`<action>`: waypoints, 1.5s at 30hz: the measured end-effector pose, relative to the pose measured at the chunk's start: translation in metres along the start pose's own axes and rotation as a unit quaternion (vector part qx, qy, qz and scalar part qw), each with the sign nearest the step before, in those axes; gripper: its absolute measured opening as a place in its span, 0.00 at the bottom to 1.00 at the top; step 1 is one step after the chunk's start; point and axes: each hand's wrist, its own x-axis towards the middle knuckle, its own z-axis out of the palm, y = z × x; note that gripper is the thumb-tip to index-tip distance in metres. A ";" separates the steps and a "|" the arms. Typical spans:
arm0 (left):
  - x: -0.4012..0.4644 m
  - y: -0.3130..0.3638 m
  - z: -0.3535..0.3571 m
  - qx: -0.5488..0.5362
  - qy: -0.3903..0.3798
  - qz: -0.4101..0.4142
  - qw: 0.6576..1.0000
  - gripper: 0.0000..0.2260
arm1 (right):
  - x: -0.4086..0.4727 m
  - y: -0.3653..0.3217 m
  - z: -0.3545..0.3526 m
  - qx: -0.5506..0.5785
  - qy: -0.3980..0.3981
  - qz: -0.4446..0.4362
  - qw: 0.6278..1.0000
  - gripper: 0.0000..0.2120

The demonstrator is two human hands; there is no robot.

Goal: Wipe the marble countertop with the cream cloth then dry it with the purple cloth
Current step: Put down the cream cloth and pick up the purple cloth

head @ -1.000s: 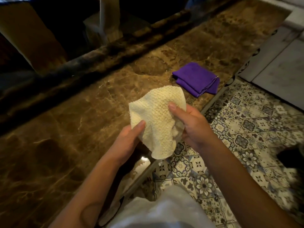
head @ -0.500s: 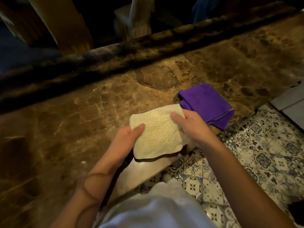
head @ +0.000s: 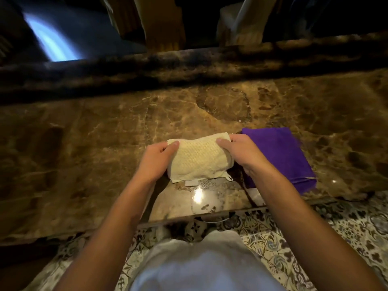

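Observation:
The cream cloth [head: 198, 159] is a textured, folded rag held just above or on the brown marble countertop [head: 84, 156], near its front edge. My left hand [head: 156, 159] grips its left end and my right hand [head: 241, 153] grips its right end, thumbs on top. The purple cloth [head: 281, 156] lies folded flat on the marble just right of my right hand, partly hidden by my right wrist.
A raised marble ledge [head: 189, 61] runs along the back of the counter, with dark furniture shapes behind it. A patterned tile floor [head: 336, 234] lies below the front edge. A bright light reflection [head: 197, 197] shows on the marble near me.
Both hands carried the cream cloth forward and down from in front of my body over the counter, folding it flatter. The view swung to face the counter squarely. The purple cloth has not moved.

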 end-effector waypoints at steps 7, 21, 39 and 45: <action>-0.001 -0.018 -0.006 0.148 0.020 -0.003 0.989 0.17 | 0.004 0.001 -0.001 -0.194 0.019 -0.041 0.980 0.17; -0.025 -0.026 0.012 0.358 0.110 0.003 0.927 0.12 | -0.013 0.015 0.003 -0.370 0.072 -0.054 0.925 0.21; -0.010 0.054 0.098 0.301 -0.021 0.194 0.933 0.16 | -0.021 0.054 -0.170 -0.354 0.269 0.054 0.894 0.30; 0.006 0.071 0.157 0.142 -0.192 -0.011 0.971 0.17 | -0.019 0.070 -0.159 -0.315 0.252 0.053 0.914 0.30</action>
